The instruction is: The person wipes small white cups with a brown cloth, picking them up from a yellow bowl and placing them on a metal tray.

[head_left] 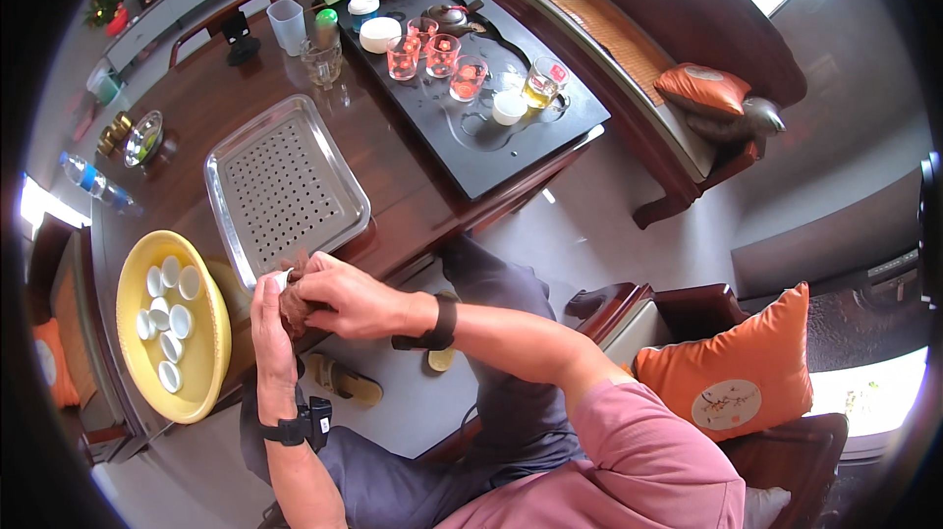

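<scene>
Just off the table's near edge, my left hand (272, 333) is closed around a small white cup (283, 279), of which only part of the rim shows. My right hand (346, 299) grips a brown cloth (293, 308) and presses it against the cup; the fingertips are partly hidden in the folds. Beyond my hands lies a perforated metal tray (285, 185) with nothing on it. To the left, a yellow basin (218, 352) holds several small white cups (180, 321), some upright and some tipped on their sides.
A black tea tray (432, 126) at the far right bears red-patterned glasses (442, 55), a glass pitcher (543, 83) and a white cup (510, 108). A plastic bottle (98, 183) and a silver dish (144, 139) stand at left. An orange cushion (732, 367) rests on a chair beside me.
</scene>
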A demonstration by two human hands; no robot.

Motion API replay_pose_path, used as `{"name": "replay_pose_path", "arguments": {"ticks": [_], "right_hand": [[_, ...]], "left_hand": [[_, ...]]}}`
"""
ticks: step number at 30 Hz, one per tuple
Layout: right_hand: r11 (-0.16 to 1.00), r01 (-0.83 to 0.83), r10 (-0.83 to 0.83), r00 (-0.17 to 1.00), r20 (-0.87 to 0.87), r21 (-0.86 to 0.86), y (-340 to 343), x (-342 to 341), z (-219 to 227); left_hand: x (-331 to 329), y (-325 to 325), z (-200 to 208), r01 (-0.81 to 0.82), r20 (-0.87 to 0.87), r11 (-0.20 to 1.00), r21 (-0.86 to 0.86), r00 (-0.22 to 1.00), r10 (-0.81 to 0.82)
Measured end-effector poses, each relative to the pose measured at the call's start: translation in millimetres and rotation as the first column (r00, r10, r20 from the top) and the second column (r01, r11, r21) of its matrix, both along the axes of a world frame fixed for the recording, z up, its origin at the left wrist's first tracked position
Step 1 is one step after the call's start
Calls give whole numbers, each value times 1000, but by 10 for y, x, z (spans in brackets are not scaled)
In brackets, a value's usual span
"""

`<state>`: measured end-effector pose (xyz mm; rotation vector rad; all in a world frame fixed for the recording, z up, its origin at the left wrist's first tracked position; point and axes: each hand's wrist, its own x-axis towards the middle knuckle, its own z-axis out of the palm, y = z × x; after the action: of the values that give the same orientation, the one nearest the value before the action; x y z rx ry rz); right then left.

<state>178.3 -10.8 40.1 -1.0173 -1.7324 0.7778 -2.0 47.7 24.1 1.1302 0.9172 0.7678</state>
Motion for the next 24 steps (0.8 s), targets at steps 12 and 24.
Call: {"name": "replay_pose_path", "arguments": {"ticks": [12,24], "right_hand": [[969,243,-238,966,-100,40,-25,108,-99],[881,395,-470,784,-405,-260,24,205,26]], "left_hand": [[210,-100,30,144,128,944,-298,986,-110],[78,24,55,233,498,896,-377,867,-16]]}}
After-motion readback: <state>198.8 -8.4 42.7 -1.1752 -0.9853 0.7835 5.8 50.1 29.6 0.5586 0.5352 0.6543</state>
